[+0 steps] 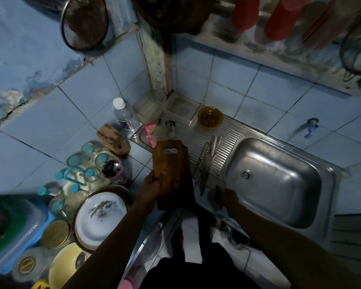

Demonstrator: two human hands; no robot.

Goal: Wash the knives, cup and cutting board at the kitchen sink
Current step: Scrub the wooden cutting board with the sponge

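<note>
Both forearms are seen bare, with no sleeves, watch or rings to be made out in the dim light. The left hand (pixel 152 184) and right hand (pixel 225 198) are uncovered, without gloves. Dark clothing (pixel 196 272) is worn on the lower body, and one bare foot (pixel 178 240) is shown on the tiled floor.

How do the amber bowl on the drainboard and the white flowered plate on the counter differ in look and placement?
The amber bowl is see-through yellow-brown and deep; the white plate is opaque, shallow, with a flower print. The bowl sits alone on the ribbed drainboard near the wall; the plate tops a stack on the tiled counter by the person's left arm. The bowl looks smaller than the plate. Both are round, lie open side up, and neither hand touches them.
</note>
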